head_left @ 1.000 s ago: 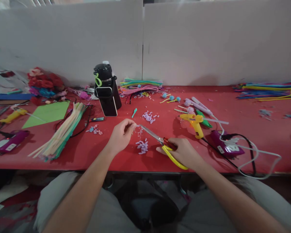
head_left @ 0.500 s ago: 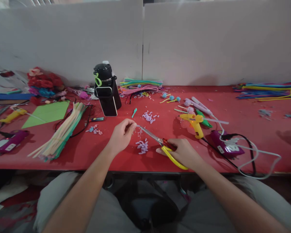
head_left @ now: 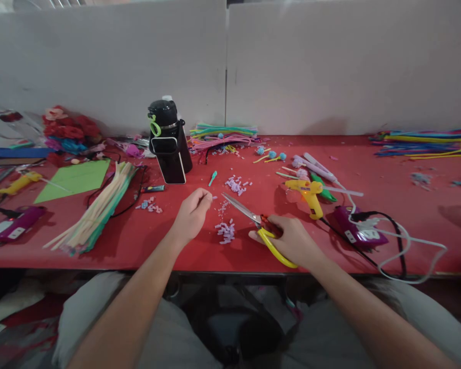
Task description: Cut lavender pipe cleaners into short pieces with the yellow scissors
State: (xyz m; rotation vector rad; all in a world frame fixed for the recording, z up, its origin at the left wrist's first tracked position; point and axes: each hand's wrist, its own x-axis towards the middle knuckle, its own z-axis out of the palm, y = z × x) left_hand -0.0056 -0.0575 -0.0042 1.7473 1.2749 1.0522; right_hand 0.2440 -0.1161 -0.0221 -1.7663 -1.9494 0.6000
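My left hand (head_left: 193, 212) is closed in a pinch over the table, and a short piece of lilac pipe cleaner (head_left: 214, 198) pokes out between thumb and forefinger. My right hand (head_left: 295, 240) grips scissors with yellow and red handles (head_left: 273, 250). Their blades look nearly together and point left, with the tips a little apart from the lilac piece. Beneath the blades lie tiny lilac scraps (head_left: 223, 207) and a heap of cut lilac pieces (head_left: 226, 232). Another lilac heap (head_left: 236, 185) sits just behind.
A yellow glue gun (head_left: 309, 195) and a purple power strip (head_left: 341, 220) with looping cables stand at right. A black bottle (head_left: 165, 115) with a phone (head_left: 171, 164) against it is behind my left hand. At left lies a pipe cleaner bundle (head_left: 100, 210).
The scissors' tips have drawn back from my left fingers, leaving a gap. My left hand has shifted slightly left and still pinches the lilac piece.
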